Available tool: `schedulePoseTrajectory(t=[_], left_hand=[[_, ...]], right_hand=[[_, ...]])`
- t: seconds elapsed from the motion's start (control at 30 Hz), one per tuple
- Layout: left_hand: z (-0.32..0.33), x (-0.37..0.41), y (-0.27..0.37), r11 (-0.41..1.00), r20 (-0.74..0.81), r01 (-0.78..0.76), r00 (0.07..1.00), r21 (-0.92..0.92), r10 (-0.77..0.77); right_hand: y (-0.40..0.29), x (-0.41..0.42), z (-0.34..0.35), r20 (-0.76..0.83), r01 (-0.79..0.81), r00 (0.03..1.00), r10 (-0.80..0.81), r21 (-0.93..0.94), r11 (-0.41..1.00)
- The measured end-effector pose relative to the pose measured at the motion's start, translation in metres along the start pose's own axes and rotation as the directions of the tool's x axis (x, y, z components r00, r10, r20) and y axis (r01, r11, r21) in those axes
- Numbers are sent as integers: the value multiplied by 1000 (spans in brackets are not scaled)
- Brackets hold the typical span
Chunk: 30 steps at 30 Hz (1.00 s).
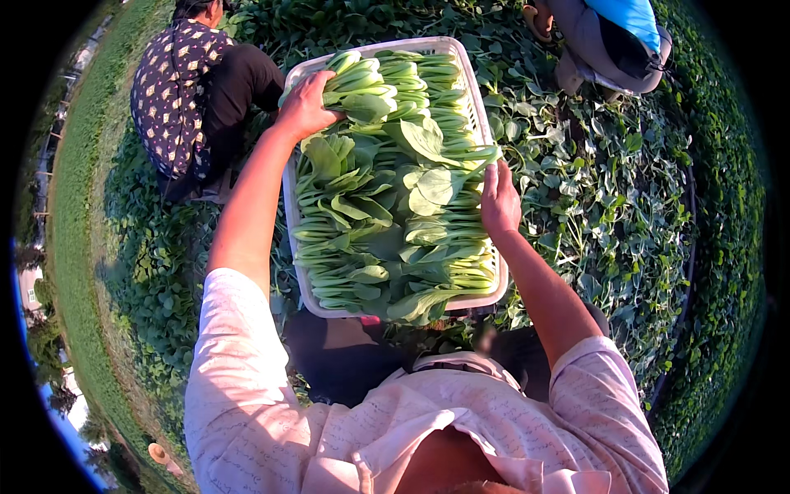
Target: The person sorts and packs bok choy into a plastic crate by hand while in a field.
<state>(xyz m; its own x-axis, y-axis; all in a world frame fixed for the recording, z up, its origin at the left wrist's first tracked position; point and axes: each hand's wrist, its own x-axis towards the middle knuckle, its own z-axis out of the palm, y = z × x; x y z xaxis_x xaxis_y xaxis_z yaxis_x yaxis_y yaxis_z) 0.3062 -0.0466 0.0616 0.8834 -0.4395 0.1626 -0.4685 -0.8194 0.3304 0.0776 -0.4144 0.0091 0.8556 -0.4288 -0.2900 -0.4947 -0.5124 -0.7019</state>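
A white plastic crate (400, 48) stands in front of me, packed with rows of leafy greens that look like young bok choy (453, 231). At its far left corner, my left hand (308, 106) is around a bunch of bok choy (364, 83), thumb and fingers spread along its side. My right hand (501, 200) rests at the right side of the crate, its fingertips against the stem ends of the top plants. Whether those fingers close on a stem or only press there, I cannot tell. Leaves point inward, and pale stems face the crate's long sides.
To the left a person in a patterned shirt (176, 92) crouches close to the crate. Another person (608, 43) bends down at the far right. Low leafy plants (592, 204) cover the ground around, with a grassy strip (77, 247) along the left.
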Motion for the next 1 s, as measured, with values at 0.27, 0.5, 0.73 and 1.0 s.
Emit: schedulePoseTrajectory(t=[0.27,0.5,0.73,1.0], left_hand=[[-1,41,-31,955,361,271,908,-121,-212],[-13,42,-21,960,343,277,906,-36,-249],[-25,21,-22,994,67,97,993,-50,-94],[-71,-4,-22,972,-281,151,939,-180,-198]], right_hand=[[4,2,5,-11,44,999,-44,-9,999],[5,1,10,-70,65,996,-64,14,998],[6,0,4,-9,46,999,-47,-30,998],[2,-3,5,-6,22,1000,-22,2,1000]])
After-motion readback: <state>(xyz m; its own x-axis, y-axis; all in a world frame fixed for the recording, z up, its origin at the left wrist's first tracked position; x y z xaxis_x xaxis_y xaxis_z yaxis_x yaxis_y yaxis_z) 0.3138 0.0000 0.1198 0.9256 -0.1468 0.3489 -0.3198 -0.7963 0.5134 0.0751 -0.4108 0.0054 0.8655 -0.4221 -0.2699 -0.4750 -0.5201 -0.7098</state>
